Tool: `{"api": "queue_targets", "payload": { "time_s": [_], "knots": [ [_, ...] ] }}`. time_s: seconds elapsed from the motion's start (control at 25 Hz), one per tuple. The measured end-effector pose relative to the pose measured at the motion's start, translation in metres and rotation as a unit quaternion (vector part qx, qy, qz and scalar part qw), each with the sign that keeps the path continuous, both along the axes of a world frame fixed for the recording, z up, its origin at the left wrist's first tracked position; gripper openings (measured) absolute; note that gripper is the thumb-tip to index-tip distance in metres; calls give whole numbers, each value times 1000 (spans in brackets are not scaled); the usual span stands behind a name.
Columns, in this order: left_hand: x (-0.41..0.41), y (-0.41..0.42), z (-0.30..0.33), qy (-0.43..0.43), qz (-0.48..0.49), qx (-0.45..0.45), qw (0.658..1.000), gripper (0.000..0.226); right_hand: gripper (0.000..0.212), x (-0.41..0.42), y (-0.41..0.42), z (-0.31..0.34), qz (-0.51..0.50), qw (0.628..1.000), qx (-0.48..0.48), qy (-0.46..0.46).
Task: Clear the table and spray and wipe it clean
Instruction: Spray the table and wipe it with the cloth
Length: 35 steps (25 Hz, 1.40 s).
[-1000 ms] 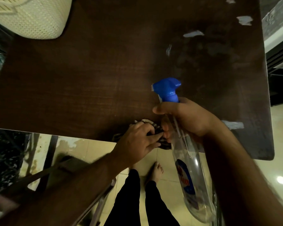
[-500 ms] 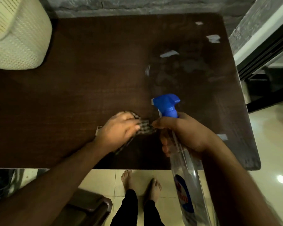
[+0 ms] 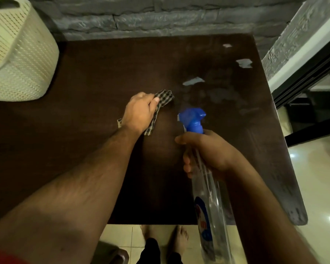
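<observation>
The wiping step is in hand. The left hand (image 3: 140, 111) grips a checked cloth (image 3: 163, 99) bunched under its palm and presses it onto the dark worktop (image 3: 84, 130), with one end of the cloth poking out past the fingertips and the other trailing back beside the wrist. The right hand (image 3: 208, 151) is curled round the neck of a clear spray bottle (image 3: 208, 197), held tilted above the worktop just right of the cloth, its blue trigger head (image 3: 191, 119) pointing away from the person. Ahead and to the right of both hands lies a hazy, damp-looking patch (image 3: 217, 92) dotted with pale chipped spots (image 3: 193, 80), so that area appears sprayed but not yet wiped. The next move probably calls for sweeping the cloth forward and rightward through that patch with steady downward pressure, while the bottle stays lifted clear of its path. Far to the left of the left hand stands a cream woven basket (image 3: 21, 60), which may need shifting for wiping beneath it.
</observation>
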<state>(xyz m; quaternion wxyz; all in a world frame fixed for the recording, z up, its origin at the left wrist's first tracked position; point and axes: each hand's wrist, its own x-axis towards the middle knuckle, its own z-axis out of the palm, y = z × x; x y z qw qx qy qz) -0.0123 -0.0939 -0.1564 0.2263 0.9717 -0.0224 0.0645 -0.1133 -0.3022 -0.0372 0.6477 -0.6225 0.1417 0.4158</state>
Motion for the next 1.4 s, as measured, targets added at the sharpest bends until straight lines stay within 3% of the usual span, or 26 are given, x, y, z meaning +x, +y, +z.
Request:
{"api": "queue_targets", "payload": {
  "time_s": [0.16, 0.4, 0.68, 1.0, 1.4],
  "knots": [
    [20, -2, 5, -2, 35, 24, 999, 34, 37, 19, -7, 2, -3, 1000, 7, 3],
    [38, -5, 5, -8, 5, 108, 994, 30, 34, 55, -3, -9, -3, 1000, -1, 11],
    [134, -2, 4, 4, 2, 71, 998, 29, 30, 114, 12, -16, -11, 1000, -12, 7],
    [244, -12, 6, 21, -6, 55, 998, 33, 39, 198, 11, -12, -44, 998, -43, -22],
    [268, -25, 3, -14, -2, 52, 999, 35, 35, 254, 6, -4, -103, 989, -91, -57]
  ]
}}
